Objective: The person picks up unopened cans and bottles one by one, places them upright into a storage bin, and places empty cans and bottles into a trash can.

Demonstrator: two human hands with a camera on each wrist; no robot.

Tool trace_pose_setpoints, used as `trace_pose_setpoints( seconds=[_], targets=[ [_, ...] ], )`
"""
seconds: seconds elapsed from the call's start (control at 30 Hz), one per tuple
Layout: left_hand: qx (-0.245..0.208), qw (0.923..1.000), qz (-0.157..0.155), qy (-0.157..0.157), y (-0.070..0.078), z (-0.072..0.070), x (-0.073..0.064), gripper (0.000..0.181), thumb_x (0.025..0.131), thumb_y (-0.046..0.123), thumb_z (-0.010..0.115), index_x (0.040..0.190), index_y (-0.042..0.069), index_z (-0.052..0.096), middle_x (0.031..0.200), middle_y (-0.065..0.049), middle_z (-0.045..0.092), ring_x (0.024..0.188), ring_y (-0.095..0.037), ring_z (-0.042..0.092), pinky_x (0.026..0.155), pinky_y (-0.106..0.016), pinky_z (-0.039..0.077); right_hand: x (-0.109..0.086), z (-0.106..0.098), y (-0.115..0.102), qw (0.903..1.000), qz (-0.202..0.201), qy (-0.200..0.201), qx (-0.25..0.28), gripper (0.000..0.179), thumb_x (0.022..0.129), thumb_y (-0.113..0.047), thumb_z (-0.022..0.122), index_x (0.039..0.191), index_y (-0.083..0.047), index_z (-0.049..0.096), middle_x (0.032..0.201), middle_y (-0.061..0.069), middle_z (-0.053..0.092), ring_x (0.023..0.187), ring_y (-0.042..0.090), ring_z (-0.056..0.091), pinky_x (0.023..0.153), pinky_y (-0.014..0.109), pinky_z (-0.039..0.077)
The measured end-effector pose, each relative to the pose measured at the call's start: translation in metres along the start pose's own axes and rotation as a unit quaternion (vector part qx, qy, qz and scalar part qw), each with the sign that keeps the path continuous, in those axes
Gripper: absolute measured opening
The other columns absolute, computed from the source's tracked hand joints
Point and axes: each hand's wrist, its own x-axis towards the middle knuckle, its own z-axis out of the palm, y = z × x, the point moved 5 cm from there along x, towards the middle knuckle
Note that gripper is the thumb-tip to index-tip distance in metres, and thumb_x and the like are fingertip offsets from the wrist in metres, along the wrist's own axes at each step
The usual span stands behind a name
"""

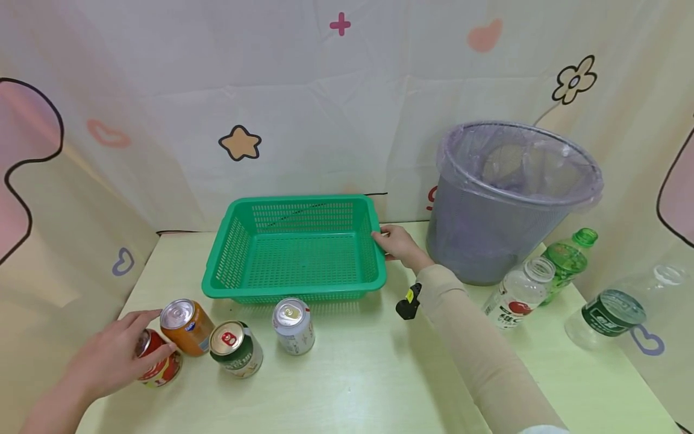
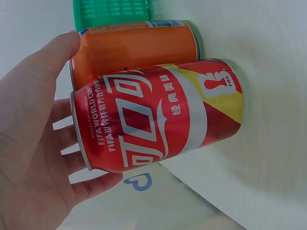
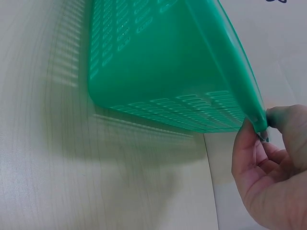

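Note:
My right hand point(image 1: 401, 246) pinches the right rim of a green plastic basket point(image 1: 303, 292), with the thumb on one side of the lip point(image 3: 261, 122) and fingers beneath. My left hand point(image 1: 111, 355) is spread around the top of a red cola can point(image 1: 162, 364), its thumb and fingers fairly straight. In the left wrist view, the thumb reaches the edge of an orange soda can point(image 2: 139, 48) beside the red can point(image 2: 158, 115); other fingers are partly hidden behind the red can. A dark green can point(image 1: 241, 355) and a white can point(image 1: 294, 331) stand upright nearby.
A mesh bin point(image 1: 472, 235) lined with a translucent bag stands at the back right. Beside it are a clear bottle with a red-marked label point(image 1: 515, 298), a green bottle point(image 1: 566, 259) and a clear bottle with a green label point(image 1: 609, 313). A patterned curtain point(image 1: 325, 120) hangs behind.

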Motion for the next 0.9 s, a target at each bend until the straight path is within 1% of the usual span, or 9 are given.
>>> trace_pose_setpoints(
  seconds=[0.1, 0.2, 0.33, 0.4, 0.53, 0.63, 0.73, 0.9],
  targets=[
    [0.001, 1.0000, -0.001, 0.000, -0.001, 0.002, -0.002, 0.072, 0.074, 0.057, 0.067, 0.120, 0.002, 0.054, 0.111, -0.018, 0.056, 0.087, -0.030, 0.053, 0.068, -0.051, 0.048, 0.000, 0.001, 0.000, 1.0000, -0.003, 0.001, 0.003, 0.044, 0.096, -0.029, 0.045, 0.130, -0.002, 0.045, 0.115, 0.016, 0.055, 0.095, 0.022, 0.060, 0.083, 0.040, 0.052],
    [0.001, 0.9999, -0.002, -0.010, -0.002, 0.005, -0.004, 0.076, 0.073, 0.057, 0.068, 0.120, -0.001, 0.054, 0.109, -0.019, 0.057, 0.086, -0.030, 0.053, 0.067, -0.050, 0.049, 0.001, 0.001, 0.001, 1.0000, -0.003, 0.001, 0.008, 0.043, 0.097, -0.029, 0.045, 0.130, -0.002, 0.045, 0.116, 0.016, 0.055, 0.093, 0.021, 0.061, 0.082, 0.039, 0.052],
    [-0.006, 0.9997, -0.008, -0.023, -0.004, 0.008, -0.006, 0.077, 0.072, 0.055, 0.069, 0.121, -0.001, 0.053, 0.110, -0.021, 0.057, 0.088, -0.032, 0.055, 0.064, -0.048, 0.049, 0.002, 0.001, 0.003, 0.9999, 0.003, 0.001, 0.014, 0.044, 0.097, -0.029, 0.046, 0.131, -0.002, 0.044, 0.117, 0.016, 0.055, 0.092, 0.020, 0.060, 0.084, 0.040, 0.052],
    [-0.009, 0.9996, -0.009, -0.024, -0.004, 0.009, -0.007, 0.076, 0.071, 0.055, 0.071, 0.121, 0.000, 0.052, 0.113, -0.022, 0.056, 0.091, -0.034, 0.056, 0.064, -0.048, 0.050, 0.002, 0.001, 0.003, 0.9998, 0.005, 0.000, 0.017, 0.044, 0.097, -0.029, 0.046, 0.132, -0.003, 0.043, 0.118, 0.016, 0.055, 0.093, 0.020, 0.060, 0.085, 0.041, 0.051],
    [-0.012, 0.9996, -0.007, -0.026, -0.005, 0.009, -0.008, 0.078, 0.069, 0.054, 0.073, 0.121, 0.000, 0.052, 0.113, -0.021, 0.055, 0.091, -0.034, 0.056, 0.063, -0.048, 0.050, 0.002, 0.001, 0.003, 0.9998, 0.005, -0.001, 0.017, 0.044, 0.097, -0.029, 0.045, 0.132, -0.003, 0.043, 0.119, 0.016, 0.054, 0.095, 0.021, 0.059, 0.086, 0.041, 0.051],
    [-0.015, 0.9994, -0.005, -0.032, -0.006, 0.010, -0.007, 0.079, 0.066, 0.050, 0.076, 0.122, 0.001, 0.051, 0.111, -0.020, 0.055, 0.089, -0.032, 0.055, 0.062, -0.047, 0.050, 0.002, 0.001, 0.003, 0.9999, 0.005, -0.001, 0.014, 0.044, 0.097, -0.029, 0.045, 0.132, -0.003, 0.043, 0.119, 0.016, 0.054, 0.096, 0.021, 0.059, 0.085, 0.041, 0.051],
    [-0.017, 0.9991, -0.003, -0.038, -0.007, 0.011, -0.005, 0.079, 0.062, 0.044, 0.080, 0.122, 0.001, 0.051, 0.108, -0.018, 0.056, 0.085, -0.029, 0.055, 0.060, -0.043, 0.051, 0.002, 0.000, 0.003, 0.9999, 0.005, -0.002, 0.011, 0.044, 0.097, -0.030, 0.045, 0.132, -0.003, 0.043, 0.118, 0.015, 0.054, 0.095, 0.020, 0.058, 0.085, 0.040, 0.051],
    [-0.028, 0.9986, -0.002, -0.046, -0.010, 0.013, -0.005, 0.077, 0.059, 0.035, 0.084, 0.120, 0.001, 0.051, 0.104, -0.015, 0.056, 0.082, -0.026, 0.056, 0.057, -0.040, 0.051, 0.003, 0.000, 0.004, 0.9999, 0.009, -0.005, 0.013, 0.044, 0.097, -0.030, 0.046, 0.132, -0.003, 0.042, 0.117, 0.015, 0.054, 0.093, 0.020, 0.057, 0.084, 0.040, 0.051]
  ],
)
